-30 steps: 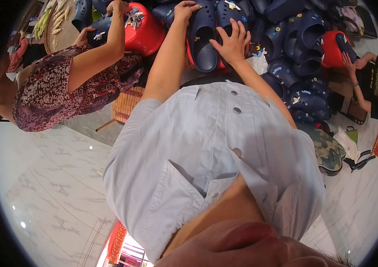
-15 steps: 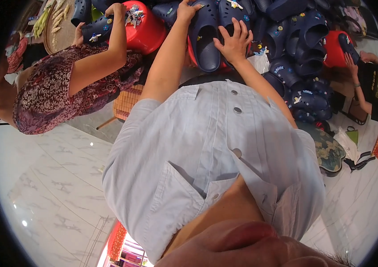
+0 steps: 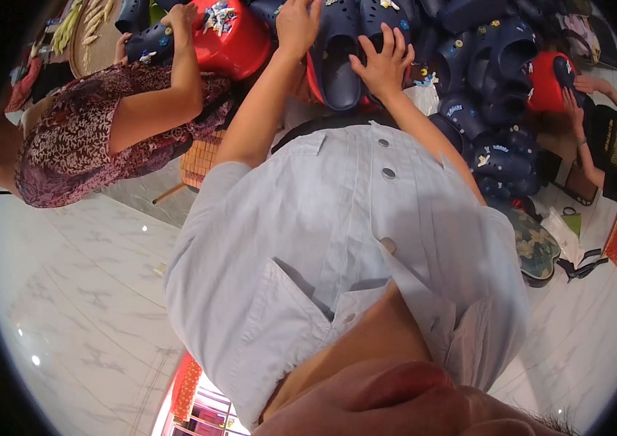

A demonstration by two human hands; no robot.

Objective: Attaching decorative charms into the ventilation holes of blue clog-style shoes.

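Observation:
A pair of navy clogs lies in front of me, the left clog (image 3: 339,73) and the right clog (image 3: 374,20), both with small charms on top. Beside the left clog's outer edge is my left hand (image 3: 297,30), its fingers stretched upward and partly cut off by the frame's top. I cannot tell whether it touches the clog. My right hand (image 3: 383,67) has its fingers spread at the right clog's heel end and grips nothing. Under the pair, a red surface (image 3: 313,81) shows at the edges.
Many navy clogs (image 3: 494,109) are heaped on the right. At left, a person in a patterned top (image 3: 83,134) handles a clog (image 3: 150,43) by a red upturned tub (image 3: 232,47) bearing charms. Another person's hands (image 3: 577,102) touch a clog by a red tub (image 3: 543,80).
My left hand has shifted off the left clog's toe area to its outer side, fingers now pointing up. My right hand stays spread near the right clog, slightly more curled.

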